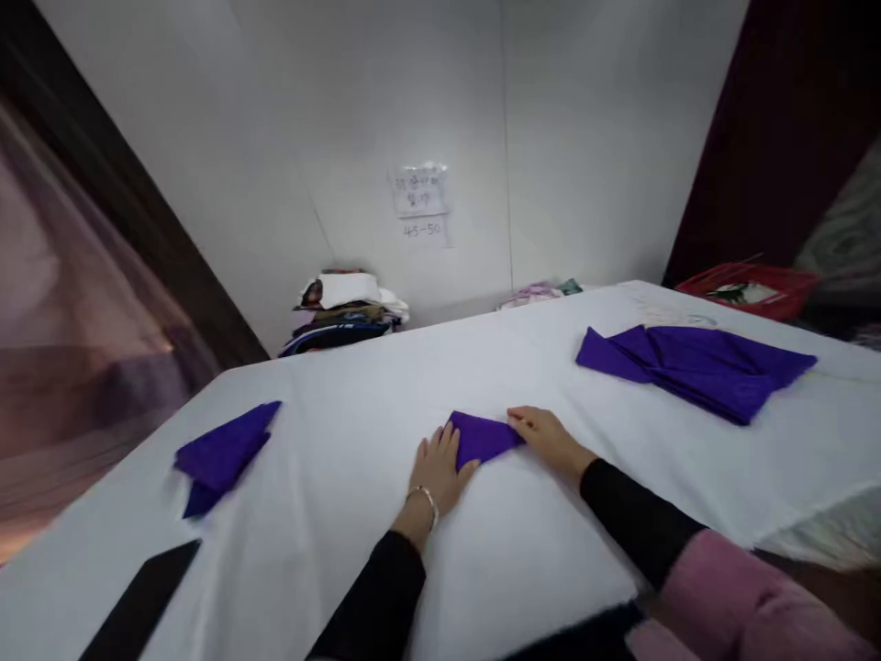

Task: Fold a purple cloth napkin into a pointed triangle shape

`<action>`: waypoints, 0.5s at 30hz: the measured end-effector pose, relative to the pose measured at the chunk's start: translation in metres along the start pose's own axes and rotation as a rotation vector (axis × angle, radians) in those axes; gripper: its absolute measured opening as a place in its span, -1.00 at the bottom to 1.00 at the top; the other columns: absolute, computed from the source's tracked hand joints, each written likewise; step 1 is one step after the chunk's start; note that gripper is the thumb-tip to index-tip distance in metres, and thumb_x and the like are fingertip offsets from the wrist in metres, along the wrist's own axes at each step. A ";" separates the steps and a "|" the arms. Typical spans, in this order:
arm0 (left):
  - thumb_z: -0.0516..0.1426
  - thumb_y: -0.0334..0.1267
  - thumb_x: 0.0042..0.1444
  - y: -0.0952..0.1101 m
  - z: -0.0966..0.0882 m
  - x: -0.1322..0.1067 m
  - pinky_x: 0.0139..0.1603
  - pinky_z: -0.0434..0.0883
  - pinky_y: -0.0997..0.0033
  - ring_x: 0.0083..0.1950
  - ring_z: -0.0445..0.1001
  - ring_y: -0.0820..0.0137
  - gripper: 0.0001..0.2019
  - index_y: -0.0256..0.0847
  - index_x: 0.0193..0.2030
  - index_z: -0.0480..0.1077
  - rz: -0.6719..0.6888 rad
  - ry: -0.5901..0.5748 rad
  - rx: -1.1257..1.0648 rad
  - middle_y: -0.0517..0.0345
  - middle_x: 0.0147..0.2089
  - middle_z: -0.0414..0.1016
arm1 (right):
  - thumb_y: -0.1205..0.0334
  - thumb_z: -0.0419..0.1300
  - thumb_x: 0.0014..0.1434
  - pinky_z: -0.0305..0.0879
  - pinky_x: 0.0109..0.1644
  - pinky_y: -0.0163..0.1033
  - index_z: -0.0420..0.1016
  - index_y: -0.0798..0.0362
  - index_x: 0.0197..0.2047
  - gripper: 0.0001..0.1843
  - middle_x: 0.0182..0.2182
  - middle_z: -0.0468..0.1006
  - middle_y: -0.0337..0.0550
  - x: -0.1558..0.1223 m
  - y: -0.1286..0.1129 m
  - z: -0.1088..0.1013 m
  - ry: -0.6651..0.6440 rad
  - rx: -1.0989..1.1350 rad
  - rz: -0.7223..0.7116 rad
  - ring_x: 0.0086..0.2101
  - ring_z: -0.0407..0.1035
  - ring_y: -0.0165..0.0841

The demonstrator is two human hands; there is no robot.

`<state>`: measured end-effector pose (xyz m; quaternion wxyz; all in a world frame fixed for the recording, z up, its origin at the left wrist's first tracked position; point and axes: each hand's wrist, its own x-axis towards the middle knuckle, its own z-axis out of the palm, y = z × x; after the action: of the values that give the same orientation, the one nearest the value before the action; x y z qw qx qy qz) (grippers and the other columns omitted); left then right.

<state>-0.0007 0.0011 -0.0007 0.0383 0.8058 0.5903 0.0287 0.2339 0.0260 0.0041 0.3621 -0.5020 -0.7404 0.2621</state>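
A small purple piece of fabric (485, 439) lies on the white-covered table between my two hands. My left hand (439, 470), with a bracelet at the wrist, rests flat over its left end, fingers spread. At the opposite end, my right hand (543, 436) pinches the fabric's edge between thumb and fingers. Off to the left sits a stack of purple fabric pieces (224, 454). A larger pile of purple fabric (695, 363) lies farther back on the right.
The white cloth-covered table (358, 404) meets a pale wall bearing a handwritten sign (421, 197). Folded clothes (348, 312) stand behind its back edge. A red basket (750, 289) is at the far right. A dark flat object (141, 601) lies at the near left.
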 end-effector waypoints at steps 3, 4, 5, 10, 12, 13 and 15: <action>-0.24 0.16 0.17 -0.003 0.001 0.002 0.30 -0.10 0.01 0.37 -0.15 0.15 -0.28 -0.33 0.31 -0.05 0.010 0.006 -0.003 -0.03 0.39 -0.15 | 0.05 0.08 0.14 0.24 -0.08 -0.17 0.49 0.07 -0.08 -0.63 -0.18 0.53 -0.04 -0.001 -0.003 -0.001 -0.010 -0.024 0.006 -0.19 0.37 -0.26; -0.23 0.16 0.17 -0.003 0.001 0.003 0.30 -0.10 0.00 0.37 -0.14 0.15 -0.28 -0.33 0.31 -0.05 0.009 0.007 -0.005 -0.03 0.38 -0.14 | 0.06 0.11 0.12 0.26 -0.12 -0.19 0.49 0.07 -0.09 -0.63 -0.20 0.53 -0.05 -0.003 -0.002 -0.003 -0.021 -0.027 0.011 -0.22 0.38 -0.26; -0.23 0.16 0.17 -0.003 0.000 0.003 0.30 -0.10 0.00 0.37 -0.14 0.15 -0.29 -0.33 0.31 -0.04 0.008 0.009 -0.007 -0.03 0.38 -0.13 | 0.08 0.13 0.09 0.27 -0.16 -0.20 0.49 0.08 -0.08 -0.64 -0.22 0.53 -0.06 -0.004 0.000 -0.006 -0.032 -0.028 0.018 -0.25 0.38 -0.28; -0.19 0.12 0.17 0.000 -0.004 0.001 0.30 -0.10 -0.01 0.37 -0.14 0.16 -0.32 -0.30 0.31 -0.02 -0.003 0.015 -0.009 0.00 0.38 -0.12 | 0.22 0.12 0.07 0.27 -0.26 -0.26 0.52 0.04 -0.18 -0.74 -0.31 0.53 -0.16 -0.010 0.011 -0.017 -0.112 -0.019 0.023 -0.34 0.37 -0.34; -0.18 0.12 0.17 0.001 -0.005 0.000 0.30 -0.14 -0.04 0.37 -0.14 0.15 -0.33 -0.29 0.30 -0.01 -0.005 0.021 0.000 0.00 0.37 -0.10 | 0.27 0.11 0.06 0.25 -0.24 -0.26 0.53 0.03 -0.24 -0.78 -0.32 0.53 -0.18 -0.008 0.012 -0.017 -0.126 -0.039 0.003 -0.34 0.36 -0.35; -0.18 0.12 0.17 0.001 -0.006 0.000 0.30 -0.16 -0.06 0.37 -0.15 0.14 -0.33 -0.29 0.30 0.00 -0.004 0.025 0.005 0.00 0.37 -0.10 | 0.30 0.11 0.04 0.24 -0.21 -0.25 0.53 0.03 -0.26 -0.80 -0.33 0.52 -0.18 -0.007 0.011 -0.017 -0.126 -0.056 -0.009 -0.32 0.36 -0.34; -0.18 0.12 0.16 0.000 -0.005 0.001 0.29 -0.19 -0.08 0.37 -0.15 0.13 -0.33 -0.29 0.30 0.01 0.005 0.029 0.010 -0.01 0.37 -0.10 | 0.34 0.12 0.03 0.21 -0.15 -0.24 0.54 0.03 -0.29 -0.81 -0.33 0.51 -0.17 -0.004 0.008 -0.016 -0.123 -0.096 -0.035 -0.28 0.34 -0.33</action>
<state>-0.0014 0.0019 0.0041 0.0255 0.8070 0.5889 0.0376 0.2520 0.0252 0.0064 0.2957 -0.4888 -0.7817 0.2503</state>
